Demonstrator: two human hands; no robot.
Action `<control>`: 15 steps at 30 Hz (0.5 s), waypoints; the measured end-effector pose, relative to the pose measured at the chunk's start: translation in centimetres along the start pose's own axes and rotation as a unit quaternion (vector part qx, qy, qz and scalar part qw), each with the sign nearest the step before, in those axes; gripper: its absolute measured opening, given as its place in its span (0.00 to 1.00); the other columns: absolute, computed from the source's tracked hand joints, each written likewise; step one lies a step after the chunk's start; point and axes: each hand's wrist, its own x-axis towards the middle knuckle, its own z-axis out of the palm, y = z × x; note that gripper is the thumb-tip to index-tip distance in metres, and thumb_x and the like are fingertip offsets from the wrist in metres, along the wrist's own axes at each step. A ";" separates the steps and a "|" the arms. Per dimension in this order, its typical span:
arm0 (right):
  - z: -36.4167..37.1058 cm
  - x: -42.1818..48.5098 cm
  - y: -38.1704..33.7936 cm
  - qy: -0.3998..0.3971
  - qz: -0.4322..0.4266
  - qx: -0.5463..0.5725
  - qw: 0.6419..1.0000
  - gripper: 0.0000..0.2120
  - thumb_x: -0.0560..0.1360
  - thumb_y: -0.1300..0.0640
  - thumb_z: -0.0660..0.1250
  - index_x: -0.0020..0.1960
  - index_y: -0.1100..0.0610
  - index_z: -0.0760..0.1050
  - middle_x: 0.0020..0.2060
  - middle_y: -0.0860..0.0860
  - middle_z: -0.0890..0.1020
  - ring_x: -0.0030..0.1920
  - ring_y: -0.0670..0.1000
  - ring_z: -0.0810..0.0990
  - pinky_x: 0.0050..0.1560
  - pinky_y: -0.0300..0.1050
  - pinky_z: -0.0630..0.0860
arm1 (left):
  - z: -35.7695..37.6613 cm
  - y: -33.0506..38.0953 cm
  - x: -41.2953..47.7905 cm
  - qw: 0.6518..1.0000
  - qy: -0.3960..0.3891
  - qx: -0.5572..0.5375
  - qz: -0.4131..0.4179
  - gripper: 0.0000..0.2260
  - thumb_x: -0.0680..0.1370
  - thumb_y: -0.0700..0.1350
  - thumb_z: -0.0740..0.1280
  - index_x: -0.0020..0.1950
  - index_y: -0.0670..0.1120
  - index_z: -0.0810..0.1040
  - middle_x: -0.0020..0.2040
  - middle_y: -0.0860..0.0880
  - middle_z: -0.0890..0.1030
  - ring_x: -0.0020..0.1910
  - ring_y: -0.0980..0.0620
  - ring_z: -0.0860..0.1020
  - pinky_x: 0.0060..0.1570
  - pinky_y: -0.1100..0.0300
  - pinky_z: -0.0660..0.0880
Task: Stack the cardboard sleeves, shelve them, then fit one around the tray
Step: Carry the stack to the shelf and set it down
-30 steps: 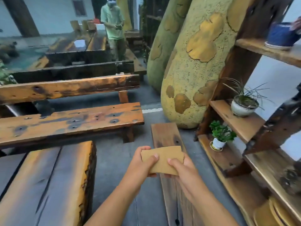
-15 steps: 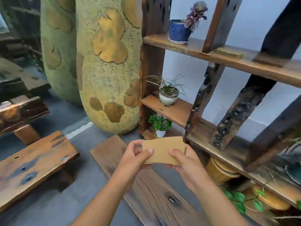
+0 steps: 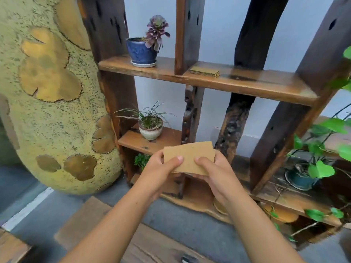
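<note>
Both hands hold a flat stack of brown cardboard sleeves (image 3: 189, 155) in front of a dark wooden shelf unit. My left hand (image 3: 161, 172) grips the stack's left end, thumb on top. My right hand (image 3: 214, 173) grips the right end, thumb on top and fingers underneath. A second small pile of cardboard sleeves (image 3: 205, 71) lies on the upper shelf board (image 3: 266, 86), right of a dark upright post. No tray can be made out.
A blue pot (image 3: 141, 51) with a purple succulent stands at the upper shelf's left end. A white pot with grass (image 3: 151, 128) sits on the lower shelf (image 3: 167, 139). A large yellow-green gourd sculpture (image 3: 53, 95) fills the left. Leafy plants (image 3: 321, 162) crowd the right. A plank (image 3: 152, 243) lies on the floor.
The view has swung right from the benches to face the shelf unit. Both hands kept hold of the sleeve stack and carried it up closer to the shelves.
</note>
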 end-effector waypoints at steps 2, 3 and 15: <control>-0.7 1.9 -1.6 0.006 -0.013 0.012 1.000 0.13 0.77 0.62 0.69 0.59 0.53 0.74 0.55 0.54 0.84 0.56 0.54 0.84 0.60 0.62 0.80 | 1.5 1.5 2.4 1.000 0.002 0.008 0.011 0.16 0.80 0.40 0.69 0.67 0.39 0.75 0.55 0.43 0.84 0.49 0.50 0.82 0.44 0.56 0.79; -1.0 2.8 -2.4 0.009 -0.021 0.012 1.000 0.12 0.77 0.61 0.69 0.58 0.51 0.75 0.54 0.52 0.84 0.56 0.53 0.84 0.61 0.61 0.80 | 2.1 2.3 3.4 1.000 0.001 0.010 0.014 0.15 0.80 0.39 0.68 0.66 0.39 0.75 0.55 0.42 0.83 0.50 0.49 0.82 0.46 0.55 0.80; -0.8 15.3 -13.6 0.105 -0.078 -0.126 0.983 0.25 0.73 0.48 0.74 0.67 0.54 0.74 0.57 0.49 0.83 0.56 0.49 0.81 0.55 0.49 0.80 | 4.7 14.1 17.1 0.992 -0.043 0.062 0.101 0.17 0.78 0.42 0.72 0.66 0.42 0.75 0.59 0.43 0.83 0.59 0.45 0.82 0.64 0.43 0.78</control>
